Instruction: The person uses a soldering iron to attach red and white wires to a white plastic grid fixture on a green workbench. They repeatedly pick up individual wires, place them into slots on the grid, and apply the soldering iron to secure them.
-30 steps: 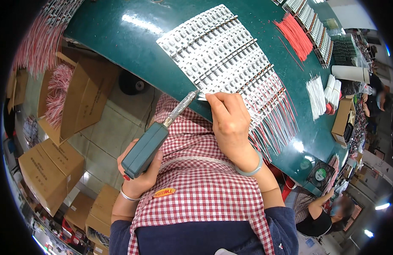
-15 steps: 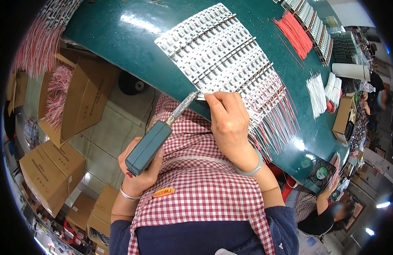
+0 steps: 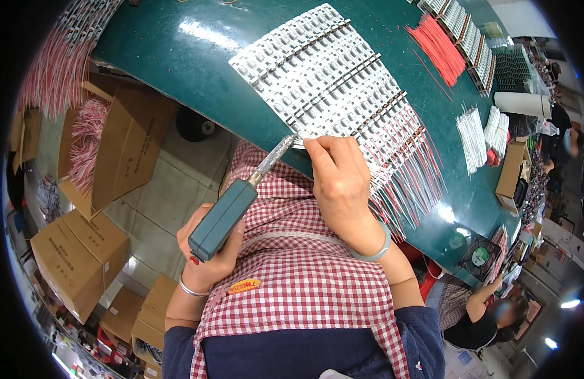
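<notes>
My left hand (image 3: 206, 264) is wrapped round the handle of a green soldering gun (image 3: 222, 218), whose foil-wrapped barrel points up and to the right. Its tip meets the near-left edge of a broad sheet of white circuit boards (image 3: 317, 69) on the table. Right beside that tip, my right hand (image 3: 342, 183) has thumb and forefinger pinched together at the board edge. Whatever lies between those fingertips is too small to make out. Thin red and white wires (image 3: 409, 183) run from the sheet's right part and fan out past my right wrist.
The green table (image 3: 159, 50) also holds a bundle of red wires (image 3: 438, 50), white wire bundles (image 3: 472, 142) and a small black fan (image 3: 479, 256). Wired boards overhang its left end. Cardboard boxes (image 3: 80, 259) stand on the floor at left. A co-worker (image 3: 475, 322) sits at lower right.
The soldering gun has shifted very slightly to the right, its tip still at the board edge. My right hand stays in place. The co-worker's arm at lower right has moved a little.
</notes>
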Motion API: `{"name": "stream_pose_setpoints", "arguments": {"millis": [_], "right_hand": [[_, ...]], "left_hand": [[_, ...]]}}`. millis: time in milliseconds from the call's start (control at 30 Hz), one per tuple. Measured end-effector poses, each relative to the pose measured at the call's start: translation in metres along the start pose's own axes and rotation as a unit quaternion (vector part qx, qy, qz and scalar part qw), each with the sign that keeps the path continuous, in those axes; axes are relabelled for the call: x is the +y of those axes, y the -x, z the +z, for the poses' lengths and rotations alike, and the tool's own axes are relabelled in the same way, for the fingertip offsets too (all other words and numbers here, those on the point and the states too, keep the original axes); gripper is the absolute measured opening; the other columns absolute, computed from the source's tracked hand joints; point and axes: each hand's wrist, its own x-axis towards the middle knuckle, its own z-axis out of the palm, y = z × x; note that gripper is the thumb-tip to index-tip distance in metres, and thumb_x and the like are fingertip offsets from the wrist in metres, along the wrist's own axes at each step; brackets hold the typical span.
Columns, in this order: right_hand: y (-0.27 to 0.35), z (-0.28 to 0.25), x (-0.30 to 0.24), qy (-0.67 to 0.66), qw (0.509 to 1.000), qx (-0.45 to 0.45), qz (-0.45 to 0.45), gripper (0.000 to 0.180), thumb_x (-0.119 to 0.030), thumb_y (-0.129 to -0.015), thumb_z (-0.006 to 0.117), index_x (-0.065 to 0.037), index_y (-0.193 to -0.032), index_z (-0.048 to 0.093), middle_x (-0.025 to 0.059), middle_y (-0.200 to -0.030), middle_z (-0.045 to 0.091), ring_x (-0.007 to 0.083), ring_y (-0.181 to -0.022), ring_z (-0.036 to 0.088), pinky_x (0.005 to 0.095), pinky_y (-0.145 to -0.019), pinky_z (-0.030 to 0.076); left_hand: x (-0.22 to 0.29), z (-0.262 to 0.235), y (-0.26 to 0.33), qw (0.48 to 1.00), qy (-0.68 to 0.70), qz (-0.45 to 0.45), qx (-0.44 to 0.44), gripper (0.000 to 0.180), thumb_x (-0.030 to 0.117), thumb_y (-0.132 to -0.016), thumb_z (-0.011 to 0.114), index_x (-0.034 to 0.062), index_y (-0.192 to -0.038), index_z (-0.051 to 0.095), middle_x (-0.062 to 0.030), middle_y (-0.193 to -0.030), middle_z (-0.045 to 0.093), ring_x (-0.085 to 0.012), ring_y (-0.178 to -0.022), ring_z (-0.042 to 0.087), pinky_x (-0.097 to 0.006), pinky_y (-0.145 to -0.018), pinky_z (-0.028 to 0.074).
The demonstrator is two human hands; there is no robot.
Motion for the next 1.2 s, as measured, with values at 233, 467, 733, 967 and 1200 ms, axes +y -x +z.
{"name": "stream_pose_setpoints", "arguments": {"millis": [233,467,733,967,1200], "right_hand": [[-0.001,-0.001,-0.001,-0.001,1.0,-0.002,0.005,0.034,0.005,-0.068,0.063,0.006,-0.102,0.066,0.0125,-0.092,0.061,0.0268,-0.082,0.056,0.0359,-0.068,0.048],[-0.002,-0.001,-0.001,-0.006,1.0,-0.001,0.007,0.034,0.005,-0.068,0.063,0.005,-0.102,0.066,0.0126,-0.093,0.061,0.027,-0.082,0.056,0.0362,-0.069,0.048],[-0.001,-0.005,0.005,-0.02,0.999,0.042,0.008,0.033,0.007,-0.07,0.064,0.006,-0.103,0.066,0.0131,-0.094,0.062,0.027,-0.08,0.057,0.0354,-0.066,0.049],[-0.002,-0.001,0.009,-0.007,1.0,0.024,0.009,0.034,0.006,-0.07,0.064,0.006,-0.103,0.066,0.0131,-0.094,0.062,0.0269,-0.08,0.057,0.0354,-0.066,0.05],[-0.003,-0.003,0.007,0.005,1.0,0.016,0.015,0.035,0.006,-0.069,0.064,0.007,-0.103,0.066,0.0137,-0.095,0.062,0.0272,-0.082,0.057,0.0349,-0.067,0.05]], "left_hand": [[-0.004,-0.003,0.008,0.999,0.011,-0.04,0.021,0.019,-0.002,-0.074,0.076,-0.0053,-0.092,0.069,-0.0148,-0.086,0.068,-0.0241,-0.07,0.068,-0.03,-0.063,0.054],[-0.002,-0.004,0.009,0.999,0.01,-0.046,0.021,0.021,-0.002,-0.073,0.076,-0.0064,-0.093,0.07,-0.0173,-0.089,0.07,-0.0251,-0.073,0.07,-0.031,-0.065,0.055],[-0.003,-0.001,0.006,0.998,0.017,-0.048,0.023,0.023,-0.002,-0.073,0.076,-0.0067,-0.095,0.069,-0.017,-0.09,0.07,-0.0243,-0.075,0.07,-0.031,-0.067,0.056],[0.002,0.002,-0.003,1.0,0.006,-0.024,0.006,0.022,-0.005,-0.073,0.075,-0.0062,-0.094,0.07,-0.0163,-0.091,0.07,-0.0245,-0.077,0.071,-0.031,-0.068,0.056],[0.007,0.003,-0.012,1.0,0.002,-0.002,-0.003,0.021,-0.006,-0.073,0.074,-0.0056,-0.093,0.069,-0.0152,-0.089,0.069,-0.0244,-0.076,0.07,-0.031,-0.068,0.055]]}}
